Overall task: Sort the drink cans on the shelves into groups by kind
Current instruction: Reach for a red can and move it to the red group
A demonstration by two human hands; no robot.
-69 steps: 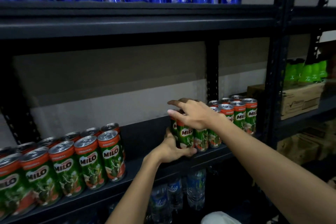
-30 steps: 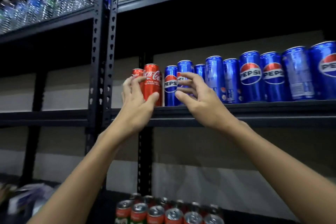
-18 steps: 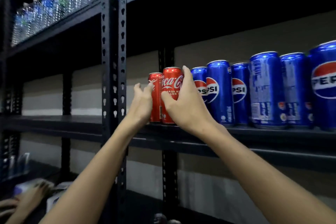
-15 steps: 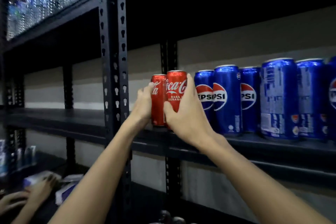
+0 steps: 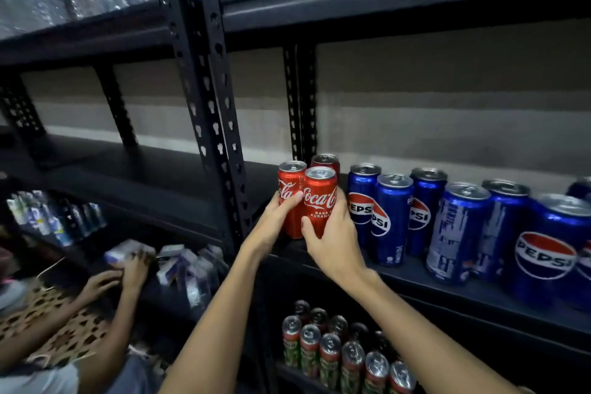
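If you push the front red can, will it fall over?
The front Coke can is tall and narrow, so it probably tips easily. Its glossy metal likely slips. The right hand wraps it, and the shelf is flat.

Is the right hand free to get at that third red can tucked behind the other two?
Probably not directly. The rear Coca-Cola can stands behind the two front Coca-Cola cans, which the right hand and left hand grip; reaching over their tops looks possible.

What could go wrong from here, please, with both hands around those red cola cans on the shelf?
The right hand grips the front red Coca-Cola can close beside the tall blue Pepsi cans; lifting it might knock one over. The left hand holds the left red can near the black shelf's front edge, so a slip could drop it.
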